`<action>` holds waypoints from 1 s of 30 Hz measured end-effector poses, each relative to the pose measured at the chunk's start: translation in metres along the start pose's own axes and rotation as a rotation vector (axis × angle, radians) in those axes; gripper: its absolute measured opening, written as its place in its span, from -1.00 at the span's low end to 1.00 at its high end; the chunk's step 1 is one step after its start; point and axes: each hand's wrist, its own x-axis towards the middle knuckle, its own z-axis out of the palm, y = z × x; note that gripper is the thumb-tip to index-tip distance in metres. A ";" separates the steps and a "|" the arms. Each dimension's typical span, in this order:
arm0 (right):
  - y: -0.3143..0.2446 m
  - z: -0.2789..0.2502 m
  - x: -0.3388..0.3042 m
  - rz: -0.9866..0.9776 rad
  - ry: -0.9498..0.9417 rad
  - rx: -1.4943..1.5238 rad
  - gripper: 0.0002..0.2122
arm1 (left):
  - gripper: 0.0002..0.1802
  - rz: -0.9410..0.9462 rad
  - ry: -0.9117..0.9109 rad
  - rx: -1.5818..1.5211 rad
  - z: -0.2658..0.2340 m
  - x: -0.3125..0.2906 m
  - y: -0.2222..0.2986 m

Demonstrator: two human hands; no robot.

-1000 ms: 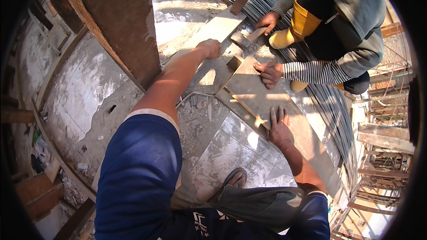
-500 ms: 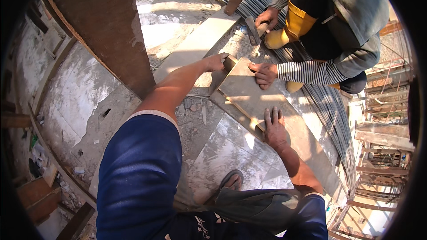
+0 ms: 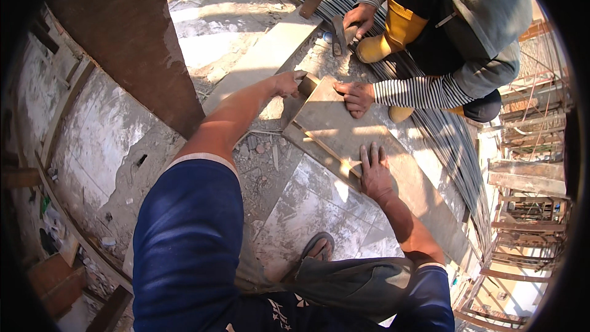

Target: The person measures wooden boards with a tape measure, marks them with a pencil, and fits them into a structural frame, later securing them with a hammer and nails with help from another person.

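Observation:
A flat wooden board (image 3: 350,124) lies in front of me on top of a longer plank (image 3: 433,218). My left hand (image 3: 286,83) is closed at the board's far left end, its fingers on a short piece of wood (image 3: 308,85) standing at that end. Flat on the board's near side rests my right hand (image 3: 376,175), fingers stretched out. Across from me, a co-worker's hand (image 3: 356,97) presses on the board's far end. The co-worker's other hand (image 3: 360,19) holds a hammer (image 3: 338,35) beside a yellow boot.
A bundle of long steel bars (image 3: 442,147) curves behind the board and past the crouching co-worker. A tall brown panel (image 3: 126,43) stands at the left. Rubble (image 3: 264,160) covers ground below my left forearm. Timber framing (image 3: 531,178) fills the right side.
The whole view has shifted slightly, so most things sit a little farther left. Both my hands keep their places on the wood, and the co-worker still holds the hammer low.

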 end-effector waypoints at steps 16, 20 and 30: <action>0.007 0.013 -0.002 0.003 0.048 0.009 -0.22 | -0.13 0.034 0.067 -0.120 0.014 -0.013 0.010; 0.008 0.017 -0.003 0.007 0.059 0.012 -0.18 | -0.12 0.029 0.051 -0.124 0.015 -0.020 0.015; 0.007 0.016 -0.002 0.009 0.066 0.011 -0.15 | -0.09 0.052 0.031 -0.151 0.012 -0.014 0.009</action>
